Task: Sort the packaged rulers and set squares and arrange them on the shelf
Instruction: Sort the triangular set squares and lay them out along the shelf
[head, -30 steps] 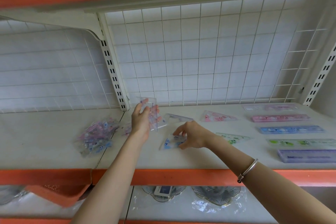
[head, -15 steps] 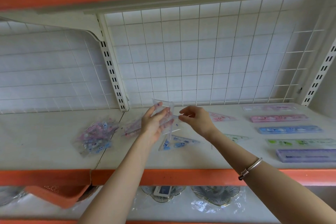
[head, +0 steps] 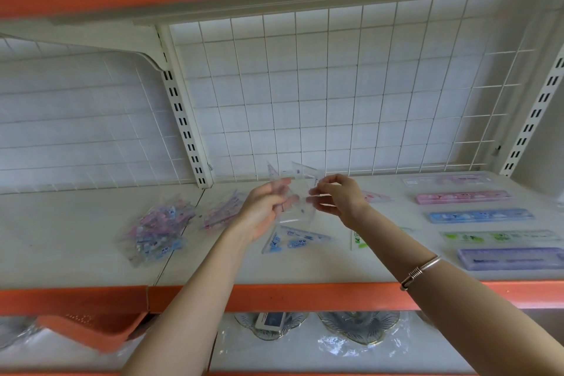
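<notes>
Left hand [head: 265,208] grips clear set squares [head: 300,189]; right hand [head: 340,201] pinches one edge; best peel singly, match colour row.

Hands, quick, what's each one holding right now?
Left hand: holds the clear set squares.
Right hand: fingers pinch their right edge.

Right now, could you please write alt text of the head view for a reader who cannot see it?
A left hand grips clear packaged set squares above a white shelf while the right hand pinches their edge. Coloured rulers lie in a column on the right, and an unsorted heap on the left.
</notes>
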Motion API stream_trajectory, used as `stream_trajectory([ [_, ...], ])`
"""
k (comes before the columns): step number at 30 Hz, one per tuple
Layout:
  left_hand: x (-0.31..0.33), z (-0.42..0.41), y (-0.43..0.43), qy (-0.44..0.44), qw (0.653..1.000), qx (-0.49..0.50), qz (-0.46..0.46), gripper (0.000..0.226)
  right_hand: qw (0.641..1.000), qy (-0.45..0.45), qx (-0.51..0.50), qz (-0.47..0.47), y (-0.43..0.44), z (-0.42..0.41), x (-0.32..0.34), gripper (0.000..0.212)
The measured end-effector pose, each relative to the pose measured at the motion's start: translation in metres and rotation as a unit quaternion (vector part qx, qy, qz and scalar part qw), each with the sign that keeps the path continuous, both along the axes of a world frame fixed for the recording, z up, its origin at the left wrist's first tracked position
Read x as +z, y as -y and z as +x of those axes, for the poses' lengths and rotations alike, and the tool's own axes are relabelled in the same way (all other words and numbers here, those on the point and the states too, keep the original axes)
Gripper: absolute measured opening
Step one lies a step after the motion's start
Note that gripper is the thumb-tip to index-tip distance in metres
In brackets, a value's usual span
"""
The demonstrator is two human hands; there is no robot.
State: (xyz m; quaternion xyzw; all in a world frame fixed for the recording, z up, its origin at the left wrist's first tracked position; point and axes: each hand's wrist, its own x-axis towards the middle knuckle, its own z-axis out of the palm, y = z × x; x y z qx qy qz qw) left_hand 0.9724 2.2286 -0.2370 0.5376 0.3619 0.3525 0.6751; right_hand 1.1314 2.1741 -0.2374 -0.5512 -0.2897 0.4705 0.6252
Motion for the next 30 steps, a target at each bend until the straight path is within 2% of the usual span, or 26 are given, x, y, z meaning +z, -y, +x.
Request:
stream_trajectory([
  [4, -0.004, -0.002, -0.004, -0.066, 0.993, 0.048, 0.082, 0.038, 1.0, -0.007, 0.014, 0.022, 0.004, 0.003, 0.0, 0.01],
  [7, -0.003, -0.004, -0.002, -0.067, 0.991, 0.067, 0.097, 0.033, 0.999, -0.005, 0.025, 0.048, 0.005, 0.004, 0.002, 0.013],
  [12, -0.003, -0.002, -0.001, -0.087, 0.99, 0.044, 0.102, 0.015, 0.998, -0.008, 0.029, 0.061, 0.007, 0.005, 0.004, 0.011],
  [18, -0.001, 0.001, -0.004, -0.049, 0.996, 0.045, 0.055, 0.017, 0.998, -0.04, 0.002, 0.055, 0.006, 0.005, 0.003, 0.014],
  [24, -0.001, -0.002, -0.004, 0.04, 0.998, 0.009, -0.039, 0.044, 0.994, -0.078, -0.056, 0.055, 0.003, 0.012, -0.002, 0.012],
  [27, -0.003, -0.001, -0.007, 0.061, 0.996, 0.052, -0.043, 0.041, 0.993, -0.077, -0.081, 0.05, 0.003, 0.013, -0.004, 0.011],
  [30, -0.005, -0.001, -0.011, 0.06, 0.994, 0.093, -0.022, 0.03, 0.991, -0.033, -0.123, 0.05, 0.003, 0.014, -0.004, 0.012],
])
